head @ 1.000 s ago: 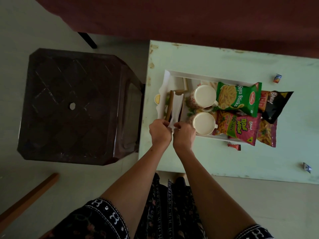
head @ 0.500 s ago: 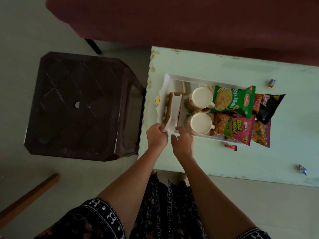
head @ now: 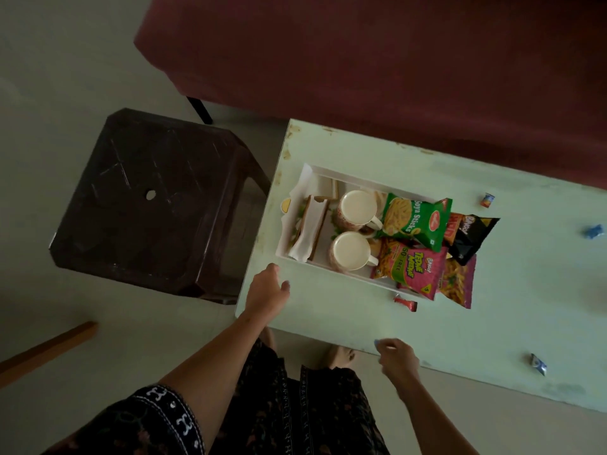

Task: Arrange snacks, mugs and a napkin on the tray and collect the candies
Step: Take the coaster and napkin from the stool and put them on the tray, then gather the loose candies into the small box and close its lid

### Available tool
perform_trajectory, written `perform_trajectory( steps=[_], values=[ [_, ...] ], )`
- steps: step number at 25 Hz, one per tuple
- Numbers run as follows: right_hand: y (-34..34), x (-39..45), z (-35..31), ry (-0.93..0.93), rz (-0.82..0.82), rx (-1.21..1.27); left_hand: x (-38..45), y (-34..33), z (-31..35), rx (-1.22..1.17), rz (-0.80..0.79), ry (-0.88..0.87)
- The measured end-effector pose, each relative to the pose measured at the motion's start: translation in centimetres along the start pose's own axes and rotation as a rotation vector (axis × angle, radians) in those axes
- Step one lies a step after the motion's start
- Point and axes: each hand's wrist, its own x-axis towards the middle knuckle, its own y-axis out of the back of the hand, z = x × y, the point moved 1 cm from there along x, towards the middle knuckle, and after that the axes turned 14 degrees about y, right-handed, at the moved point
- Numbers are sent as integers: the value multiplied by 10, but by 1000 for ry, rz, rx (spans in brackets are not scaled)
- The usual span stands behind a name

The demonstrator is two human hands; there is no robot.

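A white tray (head: 341, 175) lies on the pale green table (head: 345, 310). In its left end a white napkin (head: 307, 239) lies beside a brown strip. Two cream mugs (head: 357, 208) (head: 349, 255) stand in the middle. A green snack bag (head: 415, 223), a pink one (head: 409, 269) and a black one (head: 469, 236) overlap at the right end. My left hand (head: 267, 290) hovers open just below the tray's near left corner. My right hand (head: 395, 357) is at the table's near edge, fingers apart, holding nothing. Candies lie loose: red (head: 405, 303), red-blue (head: 487, 199), blue (head: 594, 230), silver-blue (head: 538, 363).
A dark brown plastic stool (head: 154, 205) stands left of the table. A maroon cloth-covered surface (head: 394, 67) runs along the far side. A wooden strip (head: 46, 349) lies on the floor at lower left. My feet show below the table's near edge.
Both hands have let go of the napkin and pulled back toward me. The right hand has dropped to the table's near edge. The napkin stays in the tray.
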Motion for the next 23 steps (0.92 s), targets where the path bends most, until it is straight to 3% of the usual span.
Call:
perform_trajectory(
  steps=[5, 11, 19, 23],
  values=[
    [103, 22, 36, -184, 148, 336, -2, 2, 14, 76, 158, 4],
    [165, 92, -4, -63, 254, 459, 24, 13, 33, -185, 279, 138],
    [157, 162, -53, -131, 77, 473, 92, 36, 65, -237, 224, 254],
    [154, 183, -43, -258, -133, 622, 112, 34, 87, -266, 132, 278]
  ],
)
